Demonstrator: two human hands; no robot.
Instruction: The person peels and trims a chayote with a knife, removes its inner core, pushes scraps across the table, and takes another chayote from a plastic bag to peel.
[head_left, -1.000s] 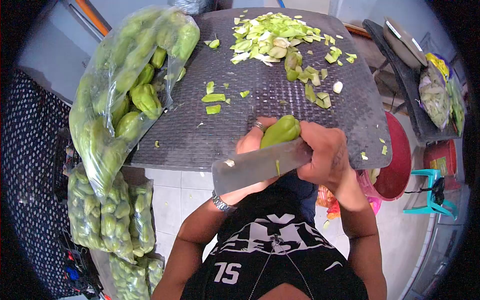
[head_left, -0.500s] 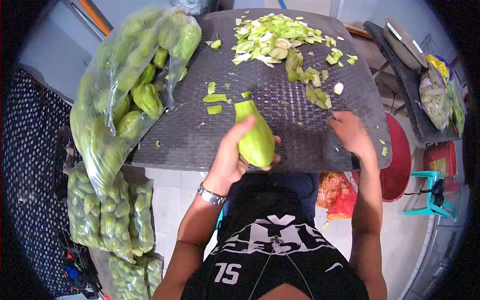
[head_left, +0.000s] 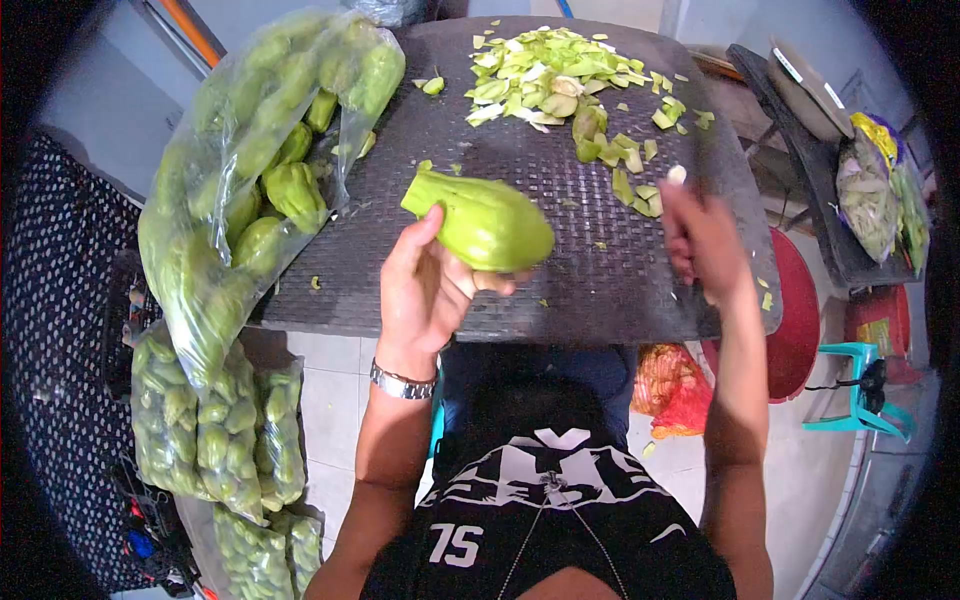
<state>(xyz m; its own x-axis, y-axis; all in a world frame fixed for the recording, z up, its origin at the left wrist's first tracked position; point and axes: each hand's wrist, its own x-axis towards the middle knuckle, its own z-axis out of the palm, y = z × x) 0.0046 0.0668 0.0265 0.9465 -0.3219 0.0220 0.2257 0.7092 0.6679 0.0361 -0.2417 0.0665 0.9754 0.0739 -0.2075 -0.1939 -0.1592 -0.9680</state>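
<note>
My left hand (head_left: 425, 285) grips a pale green chayote (head_left: 490, 222) above the near part of the table. The chayote lies almost sideways, its narrow cut-off end pointing left and its rounded end right. Motion smears my right hand (head_left: 705, 245), which is over the table's right side with its fingers curled in. Whatever it may hold cannot be made out. Just beyond its fingers lies a small whitish piece (head_left: 677, 174). Green cut scraps (head_left: 640, 195) are scattered nearby, and a large heap of green and white peelings (head_left: 550, 70) sits at the far side.
A clear plastic bag of chayotes (head_left: 250, 190) gapes at the table's left. More filled bags (head_left: 215, 430) stand on the floor below. Right of the dark woven-pattern table (head_left: 400, 315) are a red round tub (head_left: 795, 320), a turquoise stool (head_left: 850, 390) and a side table with bags (head_left: 868, 200).
The chayote has turned from upright to nearly sideways, its narrow end swinging left, and my left hand has shifted left. My right hand has moved slightly away from me.
</note>
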